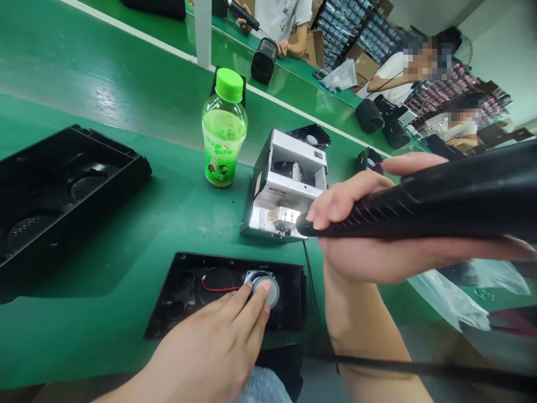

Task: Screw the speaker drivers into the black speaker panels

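Observation:
My left hand lies with fingers stretched out, the fingertips resting on the round back of a small speaker driver. This driver sits in a black speaker housing panel, and a red wire runs from it to the left. My right hand is wrapped round a black electric screwdriver. The screwdriver's front end is at the silver screw feeder, by the metal outlet block; its bit is hard to make out.
A bottle with a green cap stands left of the feeder. A larger black speaker shell lies at the left. Clear plastic bags are at the right. Across the green bench, a co-worker handles a black speaker; other people sit farther right.

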`<state>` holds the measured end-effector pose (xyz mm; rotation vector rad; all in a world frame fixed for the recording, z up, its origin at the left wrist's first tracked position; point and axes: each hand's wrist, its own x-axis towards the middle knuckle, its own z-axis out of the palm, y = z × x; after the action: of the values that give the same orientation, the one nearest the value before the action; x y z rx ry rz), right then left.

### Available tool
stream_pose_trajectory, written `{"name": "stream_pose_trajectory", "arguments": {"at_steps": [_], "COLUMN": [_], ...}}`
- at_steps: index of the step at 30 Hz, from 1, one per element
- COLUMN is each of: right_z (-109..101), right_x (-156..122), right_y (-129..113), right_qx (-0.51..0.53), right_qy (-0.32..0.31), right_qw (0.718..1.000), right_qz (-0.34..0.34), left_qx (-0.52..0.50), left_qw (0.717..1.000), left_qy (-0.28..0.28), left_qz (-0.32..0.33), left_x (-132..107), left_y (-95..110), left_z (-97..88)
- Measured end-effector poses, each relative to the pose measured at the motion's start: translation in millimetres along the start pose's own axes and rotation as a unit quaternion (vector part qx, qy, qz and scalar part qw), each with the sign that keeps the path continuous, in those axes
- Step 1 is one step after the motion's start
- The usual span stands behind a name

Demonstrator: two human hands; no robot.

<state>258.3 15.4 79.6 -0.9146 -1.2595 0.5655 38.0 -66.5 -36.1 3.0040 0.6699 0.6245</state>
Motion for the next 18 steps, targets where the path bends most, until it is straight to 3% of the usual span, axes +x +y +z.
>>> {"name": "stream_pose_trajectory", "arguments": {"at_steps": [2,4,10,13,18], "right_z": [11,16,7,-2,3], "right_x": [3,3,-4,-18,-48], "right_y": [5,4,5,-5,-29], "right_qx": [0.025,0.008,0.053,0.076,0.089], "right_qy": [0.007,0.001,0.021,0.006,0.014], "right_qw": [0.999,1.000,0.998,0.995,0.995], "right_qz": [-0.029,-0.015,0.034,0.066,0.048], "left_qx": [-0.008,-0.014,-0.019,-0.020,-0.027], "left_qw": [1.000,1.000,1.000,1.000,1.000], "left_qy": [0.001,0.001,0.002,0.005,-0.001], "left_qz": [-0.004,-0.005,-0.001,0.001,-0.002], "left_x": [-1,-2,-3,-2,1], "left_y": [0,1,3,5,6], "left_z": [1.1,1.4,5.1,5.9,2.5]}}
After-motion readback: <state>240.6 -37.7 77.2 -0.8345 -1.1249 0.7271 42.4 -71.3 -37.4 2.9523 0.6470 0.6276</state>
